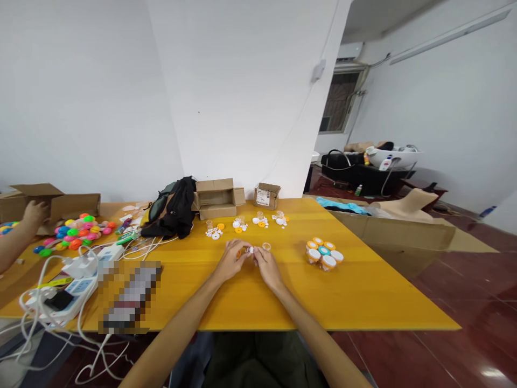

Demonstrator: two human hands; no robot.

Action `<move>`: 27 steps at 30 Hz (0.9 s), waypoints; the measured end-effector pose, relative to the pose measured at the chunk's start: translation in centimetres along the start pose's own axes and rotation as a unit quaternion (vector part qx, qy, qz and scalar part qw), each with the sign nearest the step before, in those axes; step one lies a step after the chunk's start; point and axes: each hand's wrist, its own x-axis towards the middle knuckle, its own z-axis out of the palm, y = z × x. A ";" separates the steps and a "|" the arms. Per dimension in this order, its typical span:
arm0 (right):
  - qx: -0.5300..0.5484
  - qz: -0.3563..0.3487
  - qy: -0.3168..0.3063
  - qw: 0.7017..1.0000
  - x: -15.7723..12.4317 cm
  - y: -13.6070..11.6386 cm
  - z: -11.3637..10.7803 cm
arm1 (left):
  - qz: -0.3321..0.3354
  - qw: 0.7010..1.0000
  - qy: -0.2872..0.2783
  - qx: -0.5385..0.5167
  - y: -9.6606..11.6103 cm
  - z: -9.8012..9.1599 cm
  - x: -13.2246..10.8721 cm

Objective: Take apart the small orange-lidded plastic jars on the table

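Near the middle of the table, my left hand (233, 258) and my right hand (266, 265) meet with fingers closed round a small white piece (251, 250). Its exact kind is too small to make out, and fingers cover part of it. Just beyond my right hand lies a clear round ring-like part (266, 246). Farther back are small piles of orange and white round lids (239, 224), tiny white parts and clear cups (280, 215). To the right stands a cluster of clear containers with orange, white and teal lids (324, 251).
Cardboard boxes (218, 205) and a dark bag (173, 207) line the back. On the left are colourful balls (81, 231), a power strip (86, 283) with tangled cables, and a blurred-out object (133, 296). Another person's hand (35, 213) reaches into a box (81, 207) at far left.
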 end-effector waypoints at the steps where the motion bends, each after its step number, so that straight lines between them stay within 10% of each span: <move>1: -0.017 -0.005 0.008 1.000 -0.1 -0.1 0.0 | 0.002 1.000 0.001 -0.003 0.0 0.0 0.0; 27: -0.054 -0.027 0.051 0.997 -0.2 -0.2 -0.1 | 0.000 0.999 0.041 -0.004 0.1 0.4 0.1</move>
